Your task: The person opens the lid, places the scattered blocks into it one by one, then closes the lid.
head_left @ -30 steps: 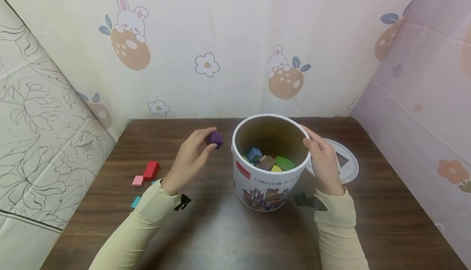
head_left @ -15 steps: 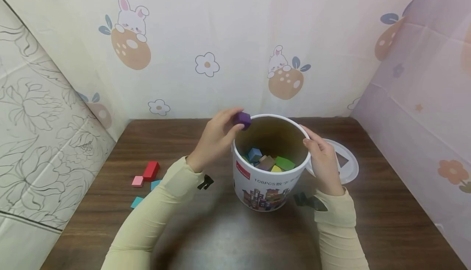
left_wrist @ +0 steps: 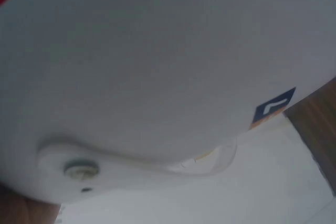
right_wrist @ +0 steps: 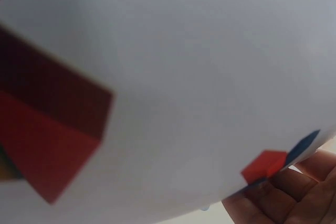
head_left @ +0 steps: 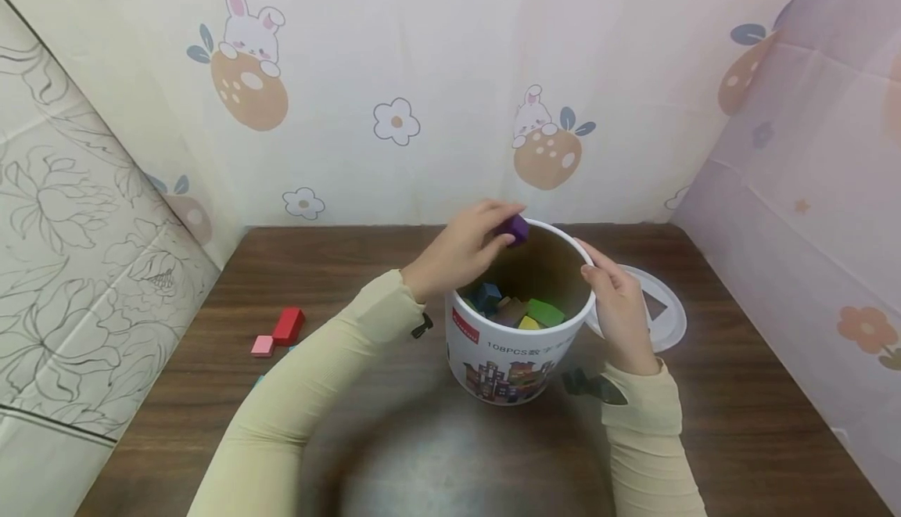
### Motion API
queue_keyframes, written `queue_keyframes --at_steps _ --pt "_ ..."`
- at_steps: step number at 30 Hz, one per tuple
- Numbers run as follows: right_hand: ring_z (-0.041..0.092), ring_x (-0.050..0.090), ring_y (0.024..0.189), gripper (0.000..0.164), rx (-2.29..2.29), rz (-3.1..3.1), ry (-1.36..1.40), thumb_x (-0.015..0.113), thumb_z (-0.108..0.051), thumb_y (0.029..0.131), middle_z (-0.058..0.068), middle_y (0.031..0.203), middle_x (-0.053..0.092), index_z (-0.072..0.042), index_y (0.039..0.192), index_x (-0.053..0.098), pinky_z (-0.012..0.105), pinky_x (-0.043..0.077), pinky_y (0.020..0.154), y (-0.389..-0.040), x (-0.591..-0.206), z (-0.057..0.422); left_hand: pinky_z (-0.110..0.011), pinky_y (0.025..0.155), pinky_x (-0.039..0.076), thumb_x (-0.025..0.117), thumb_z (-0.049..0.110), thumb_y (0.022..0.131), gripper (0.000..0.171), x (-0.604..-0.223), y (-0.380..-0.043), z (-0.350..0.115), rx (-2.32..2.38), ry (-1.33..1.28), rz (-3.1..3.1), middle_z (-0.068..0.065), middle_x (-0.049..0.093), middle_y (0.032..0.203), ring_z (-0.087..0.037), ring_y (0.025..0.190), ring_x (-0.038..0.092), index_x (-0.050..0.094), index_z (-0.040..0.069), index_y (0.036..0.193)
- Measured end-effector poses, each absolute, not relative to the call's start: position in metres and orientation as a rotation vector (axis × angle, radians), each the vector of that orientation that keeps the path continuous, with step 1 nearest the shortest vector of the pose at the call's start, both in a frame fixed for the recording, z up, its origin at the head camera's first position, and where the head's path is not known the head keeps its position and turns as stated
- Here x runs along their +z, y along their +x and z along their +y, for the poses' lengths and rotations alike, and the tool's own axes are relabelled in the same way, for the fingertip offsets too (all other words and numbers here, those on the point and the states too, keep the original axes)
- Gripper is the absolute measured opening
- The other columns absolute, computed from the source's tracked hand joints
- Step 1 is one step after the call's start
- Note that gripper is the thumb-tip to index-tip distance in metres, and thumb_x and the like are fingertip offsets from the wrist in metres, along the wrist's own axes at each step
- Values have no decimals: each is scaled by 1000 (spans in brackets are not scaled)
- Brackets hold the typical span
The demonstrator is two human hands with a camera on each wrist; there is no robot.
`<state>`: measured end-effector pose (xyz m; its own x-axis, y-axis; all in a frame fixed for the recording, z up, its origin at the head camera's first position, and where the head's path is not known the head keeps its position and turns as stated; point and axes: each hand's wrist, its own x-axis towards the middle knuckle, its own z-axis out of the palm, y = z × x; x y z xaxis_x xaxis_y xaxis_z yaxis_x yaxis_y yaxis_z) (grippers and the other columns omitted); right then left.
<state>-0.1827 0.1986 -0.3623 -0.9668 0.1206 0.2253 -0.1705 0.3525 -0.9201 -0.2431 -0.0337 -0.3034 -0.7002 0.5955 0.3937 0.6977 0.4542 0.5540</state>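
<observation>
My left hand pinches a purple block between thumb and fingers, over the mouth of a white bucket. My right hand grips the bucket's right rim; in the right wrist view its fingers lie against the outer wall. Inside the bucket are several blocks, among them a blue block, a green block and a yellow block. The left hand and its shadow cover part of the inside. Close up, the left wrist view shows the bucket's wall and a handle joint.
A red block and a pink block lie on the brown table at left. Slivers of blue blocks show past the left sleeve. The white lid lies behind the right hand. A patterned curtain hangs along the table's back.
My left hand has carried the purple block rightward, from left of the bucket to above its opening. The right hand stays on the rim. My left sleeve now covers most of the blue blocks.
</observation>
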Motion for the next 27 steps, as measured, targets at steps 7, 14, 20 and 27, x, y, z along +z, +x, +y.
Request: queue_keyframes --at_steps 7,14,20,27 --pt "28 44 140 42 1673 -2357 41 40 -31 104 7 147 51 -20 142 53 60 33 113 -184 -362 198 -26 105 47 62 15 96 48 -298 -245 -23 -840 -1256 -2683 -6 59 135 -17 121 56 51 10 142" --pt "32 42 140 43 1683 -2372 50 39 -35 104 6 149 50 -23 143 51 66 31 111 -183 -363 199 -28 108 45 65 19 95 48 -290 -245 -10 -655 -1322 -2796 -4 60 137 -17 125 56 53 10 141" --pt "32 42 140 43 1666 -2373 55 38 -34 104 7 149 49 -23 143 52 65 32 111 -183 -363 199 -29 108 46 69 26 92 49 -288 -241 -5 -581 -1310 -2865 -2 64 132 -15 121 59 57 11 137" --pt "31 43 139 42 1656 -2378 47 38 -34 104 7 148 50 -22 143 52 64 33 111 -182 -361 199 -29 108 45 69 28 92 46 -290 -236 -9 -634 -1318 -2836 -1 64 130 -13 120 58 60 12 133"
